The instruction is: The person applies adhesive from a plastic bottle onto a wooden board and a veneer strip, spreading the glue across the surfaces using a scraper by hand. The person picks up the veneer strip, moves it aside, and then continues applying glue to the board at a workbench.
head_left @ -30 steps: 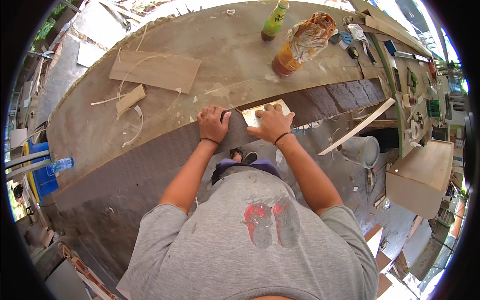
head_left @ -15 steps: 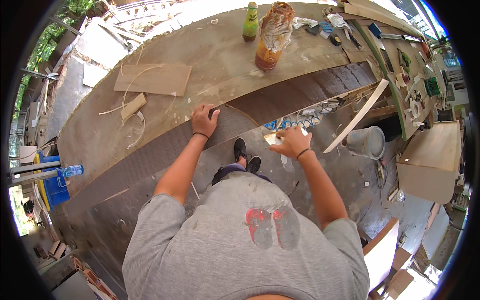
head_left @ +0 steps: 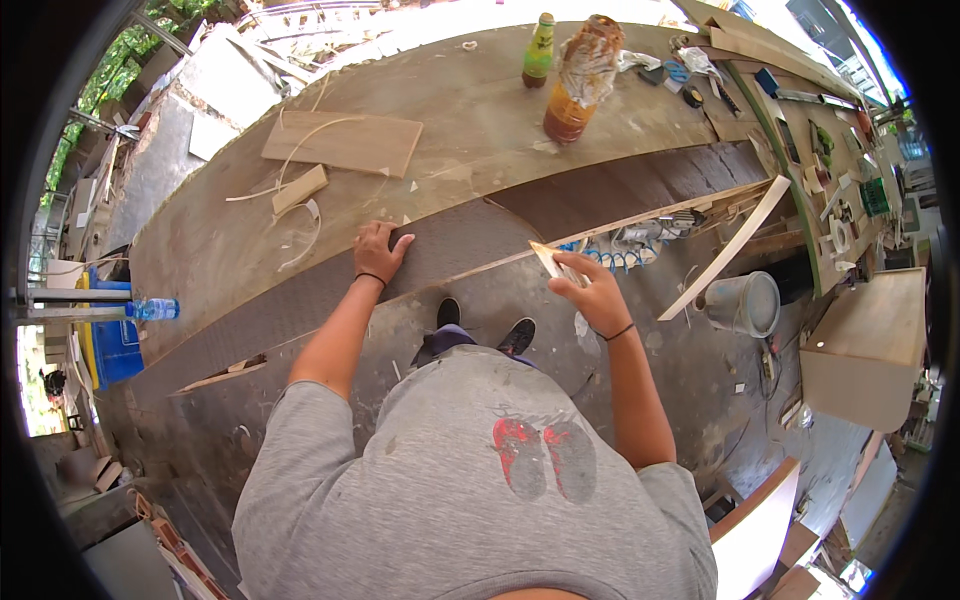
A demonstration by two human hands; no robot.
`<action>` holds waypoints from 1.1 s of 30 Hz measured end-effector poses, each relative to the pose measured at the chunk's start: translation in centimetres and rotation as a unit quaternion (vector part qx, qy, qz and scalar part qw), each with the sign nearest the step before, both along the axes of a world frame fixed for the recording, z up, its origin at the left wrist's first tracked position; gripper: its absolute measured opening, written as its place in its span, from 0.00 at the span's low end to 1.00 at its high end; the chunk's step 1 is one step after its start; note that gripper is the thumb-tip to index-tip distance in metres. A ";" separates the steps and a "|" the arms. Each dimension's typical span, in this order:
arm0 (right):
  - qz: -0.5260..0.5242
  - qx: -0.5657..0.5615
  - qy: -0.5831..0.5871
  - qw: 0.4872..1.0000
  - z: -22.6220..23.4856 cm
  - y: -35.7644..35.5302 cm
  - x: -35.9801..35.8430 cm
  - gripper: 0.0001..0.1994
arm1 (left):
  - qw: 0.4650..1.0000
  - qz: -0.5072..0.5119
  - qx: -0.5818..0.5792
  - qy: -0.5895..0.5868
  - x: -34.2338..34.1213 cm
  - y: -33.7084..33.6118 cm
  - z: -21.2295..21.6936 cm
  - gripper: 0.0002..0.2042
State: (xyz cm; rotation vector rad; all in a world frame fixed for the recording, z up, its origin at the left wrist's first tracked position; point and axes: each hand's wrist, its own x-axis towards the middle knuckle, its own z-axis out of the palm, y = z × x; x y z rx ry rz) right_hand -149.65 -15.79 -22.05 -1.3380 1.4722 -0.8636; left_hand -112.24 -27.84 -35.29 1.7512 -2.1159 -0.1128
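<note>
My left hand rests with its fingers extended on the dark brown sheet, close to where it meets the lighter board. My right hand is closed around a flat, pale scraper with an amber-stained edge. The scraper's tip is at the sheet's near edge; whether it touches cannot be made out. Farther back on the board stand a bottle of amber liquid with crumpled wrapping round its top and a smaller green bottle.
A thin wooden panel and a small wood block lie on the board. To my right are a long wood strip, a bucket and a wooden box. A blue coiled hose shows beneath the bench.
The view has shifted. My left hand has moved left along the dark sheet. The scraper in my right hand is now tilted up against the sheet's edge. My feet are farther apart.
</note>
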 end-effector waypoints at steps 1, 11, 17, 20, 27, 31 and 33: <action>0.003 0.000 0.002 1.000 -0.1 -0.5 1.2 0.29 | 1.000 0.003 0.000 0.002 0.2 -0.1 -0.2 0.21; 0.060 -0.109 0.432 0.893 -6.7 -8.1 12.5 0.31 | 0.998 -0.018 -0.015 0.061 -0.1 0.0 -0.1 0.20; 0.058 -0.081 0.457 0.884 -7.9 -9.1 14.3 0.32 | 0.997 -0.014 0.023 0.069 0.0 0.0 -0.1 0.20; 0.087 -0.033 0.471 0.877 -5.8 -9.1 14.3 0.32 | 0.997 -0.015 0.034 0.062 0.3 0.1 -0.4 0.20; 0.102 -0.002 0.477 0.873 -4.4 -10.9 15.2 0.32 | 0.996 -0.024 0.033 0.073 0.2 -0.2 -0.1 0.20; 0.098 0.004 0.492 0.865 -4.9 -11.2 15.7 0.31 | 0.996 -0.023 0.043 0.072 0.3 -0.1 -0.2 0.20; 0.104 0.014 0.498 0.861 -4.3 -11.4 15.6 0.31 | 0.996 -0.025 0.046 0.075 0.4 -0.2 -0.3 0.20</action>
